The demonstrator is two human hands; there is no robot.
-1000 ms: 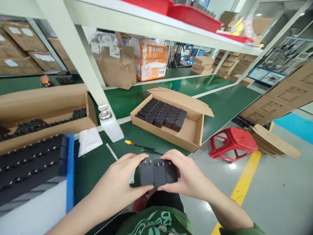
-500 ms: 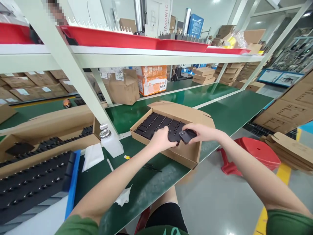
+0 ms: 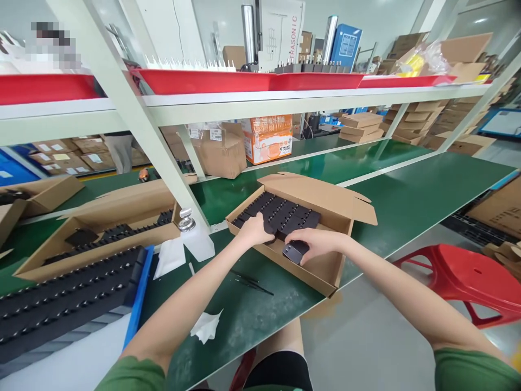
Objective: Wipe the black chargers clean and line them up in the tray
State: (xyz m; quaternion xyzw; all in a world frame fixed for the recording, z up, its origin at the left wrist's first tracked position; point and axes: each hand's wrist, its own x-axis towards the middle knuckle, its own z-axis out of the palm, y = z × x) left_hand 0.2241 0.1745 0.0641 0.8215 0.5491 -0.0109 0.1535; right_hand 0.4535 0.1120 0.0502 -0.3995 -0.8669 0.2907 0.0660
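Note:
An open cardboard box (image 3: 303,276) holds rows of black plug adapters (image 3: 280,209) with shiny metal pins facing up. Over the box's near left part is my left hand (image 3: 255,231), closed around a black adapter among the others, its fingers partly hiding it. My right hand (image 3: 319,243) grips another black plug adapter (image 3: 294,253) between thumb and fingers, tilted above the bare cardboard at the near right of the box. The two hands are close together but apart.
A second cardboard box (image 3: 122,244) with black adapters stands left, behind a blue-edged tray (image 3: 140,293) of adapters. A white pump bottle (image 3: 197,244), tweezers (image 3: 252,282) and crumpled tissue (image 3: 207,327) lie nearby. A shelf post (image 3: 163,168) rises behind; a red stool (image 3: 468,277) stands right.
My right hand has lowered its adapter into the box's near right part and turned it. My left hand has shifted slightly away from it. The camera view has swung left.

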